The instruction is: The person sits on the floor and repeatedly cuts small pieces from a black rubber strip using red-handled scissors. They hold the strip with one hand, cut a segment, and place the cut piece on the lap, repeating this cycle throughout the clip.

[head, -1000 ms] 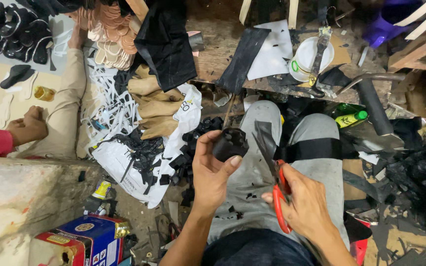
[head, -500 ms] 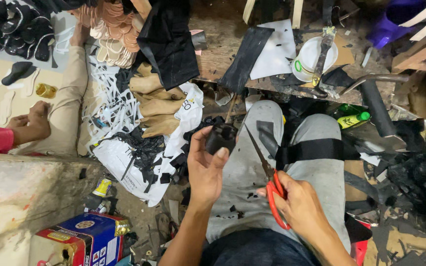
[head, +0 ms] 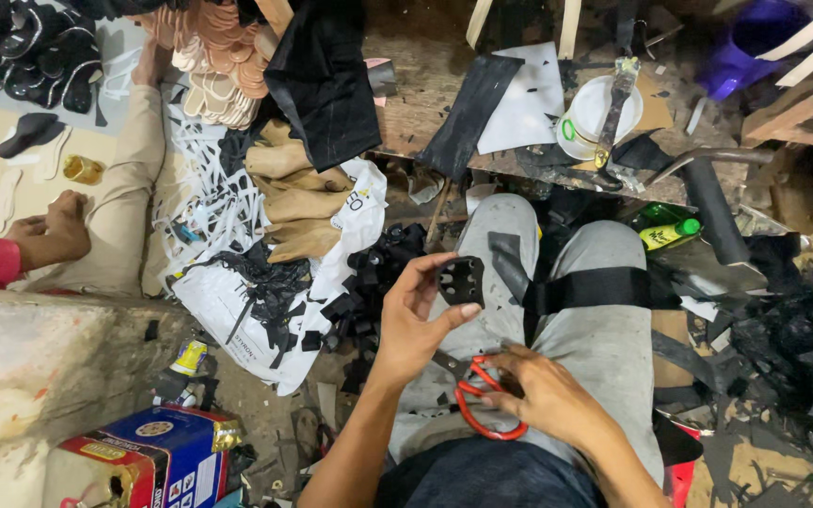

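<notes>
Far left, a co-worker's hand [head: 49, 235] resting on a beige leg. Near centre, left hand [head: 416, 315] raised over the lap, thumb and fingers pinching a small black cut piece [head: 461, 280] with holes. Just right and lower, right hand [head: 543, 400] closed through the red-handled scissors [head: 482, 409], lying on grey trousers [head: 604, 339].

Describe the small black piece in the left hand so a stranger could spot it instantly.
Start at the grey-trousered lap in the middle of the view. Just above its left knee the left hand pinches a small black cut-out piece between thumb and fingertips. Unlike the loose black scraps heaped beside it, it is lifted clear and pierced with several holes.
</notes>
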The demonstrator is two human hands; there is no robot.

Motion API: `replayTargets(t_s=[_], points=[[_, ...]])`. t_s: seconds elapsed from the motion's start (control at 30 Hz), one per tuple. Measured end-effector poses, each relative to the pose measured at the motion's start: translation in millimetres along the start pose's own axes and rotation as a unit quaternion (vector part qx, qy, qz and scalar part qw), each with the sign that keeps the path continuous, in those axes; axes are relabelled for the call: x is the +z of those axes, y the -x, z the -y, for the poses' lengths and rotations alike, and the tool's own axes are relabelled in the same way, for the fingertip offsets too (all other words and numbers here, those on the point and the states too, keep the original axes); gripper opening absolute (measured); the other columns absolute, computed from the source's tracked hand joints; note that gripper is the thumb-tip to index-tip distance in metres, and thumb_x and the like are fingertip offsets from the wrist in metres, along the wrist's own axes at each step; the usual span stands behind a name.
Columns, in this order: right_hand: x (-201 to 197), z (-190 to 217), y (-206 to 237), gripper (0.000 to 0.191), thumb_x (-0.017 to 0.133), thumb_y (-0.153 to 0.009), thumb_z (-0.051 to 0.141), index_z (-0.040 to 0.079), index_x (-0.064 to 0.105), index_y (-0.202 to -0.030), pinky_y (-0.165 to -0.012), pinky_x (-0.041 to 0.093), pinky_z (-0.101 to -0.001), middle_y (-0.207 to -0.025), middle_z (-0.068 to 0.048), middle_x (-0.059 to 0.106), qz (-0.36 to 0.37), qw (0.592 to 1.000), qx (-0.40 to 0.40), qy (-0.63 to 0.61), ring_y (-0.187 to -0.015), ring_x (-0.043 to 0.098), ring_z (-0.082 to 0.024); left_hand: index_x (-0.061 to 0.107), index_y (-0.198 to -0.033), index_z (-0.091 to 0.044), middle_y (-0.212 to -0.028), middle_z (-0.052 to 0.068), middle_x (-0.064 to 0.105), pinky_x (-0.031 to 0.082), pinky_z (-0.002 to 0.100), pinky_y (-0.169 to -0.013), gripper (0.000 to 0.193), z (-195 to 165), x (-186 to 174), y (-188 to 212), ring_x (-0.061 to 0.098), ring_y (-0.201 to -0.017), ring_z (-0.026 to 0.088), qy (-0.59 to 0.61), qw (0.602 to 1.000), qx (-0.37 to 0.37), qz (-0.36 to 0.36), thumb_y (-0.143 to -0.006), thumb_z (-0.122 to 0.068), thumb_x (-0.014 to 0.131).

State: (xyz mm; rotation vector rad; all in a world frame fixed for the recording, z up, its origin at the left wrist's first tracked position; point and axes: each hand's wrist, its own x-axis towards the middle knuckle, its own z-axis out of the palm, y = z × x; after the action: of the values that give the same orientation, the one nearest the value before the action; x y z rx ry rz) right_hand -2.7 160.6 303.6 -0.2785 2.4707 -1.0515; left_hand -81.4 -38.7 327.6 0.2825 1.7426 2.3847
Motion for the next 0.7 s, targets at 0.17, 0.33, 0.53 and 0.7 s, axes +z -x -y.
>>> replayTargets(t_s=[0.17, 0.33, 0.53, 0.7], points=[[-24, -4, -7, 0.046, 0.058, -0.096, 0.031, 0.006, 0.065, -0.134, -0.091, 0.056, -0.0353, -0.116, -0.015, 0.075, -0.135, 0.957, 0.057, -0.251, -0.103, 0.072, -0.022, 0.056, -0.132, 0.001, -0.139, 0.011, 0.062, 0.046, 0.034, -0.118, 0.061, 0, 13, 3, 0.059, -0.133, 0.02, -0.076, 0.994, 0.07, 0.039, -0.079, 0.003, 0.085], [-53, 7, -3, 0.054, 0.043, -0.104, 0.036, 0.005, 0.052, -0.148, -0.099, 0.048, -0.0346, -0.135, -0.009, 0.066, -0.163, 0.827, -0.008, -0.538, -0.118, 0.061, -0.018, 0.063, -0.126, -0.001, -0.129, 0.013, 0.067, 0.052, 0.037, -0.108, 0.06, -8, 35, 6, 0.066, -0.124, 0.026, -0.207, 0.968, 0.131, 0.061, -0.072, -0.001, 0.089], [-50, 29, -2, 0.054, 0.042, -0.108, 0.038, 0.0, 0.06, -0.143, -0.102, 0.046, -0.0304, -0.131, -0.011, 0.069, -0.194, 0.901, -0.045, -0.386, -0.117, 0.062, -0.015, 0.066, -0.119, -0.004, -0.118, 0.012, 0.07, 0.054, 0.038, -0.096, 0.057, -14, 49, 14, 0.067, -0.111, 0.03, -0.286, 0.943, 0.164, 0.049, -0.068, -0.009, 0.092], [-29, 22, -5, 0.048, 0.044, -0.107, 0.034, 0.003, 0.062, -0.139, -0.091, 0.055, -0.0361, -0.112, -0.017, 0.073, -0.18, 0.824, 0.012, -0.536, -0.099, 0.07, -0.024, 0.065, -0.117, -0.005, -0.117, 0.011, 0.068, 0.055, 0.038, -0.085, 0.053, -4, 50, 20, 0.065, -0.108, 0.03, -0.271, 0.951, 0.148, 0.023, -0.071, -0.013, 0.091]])
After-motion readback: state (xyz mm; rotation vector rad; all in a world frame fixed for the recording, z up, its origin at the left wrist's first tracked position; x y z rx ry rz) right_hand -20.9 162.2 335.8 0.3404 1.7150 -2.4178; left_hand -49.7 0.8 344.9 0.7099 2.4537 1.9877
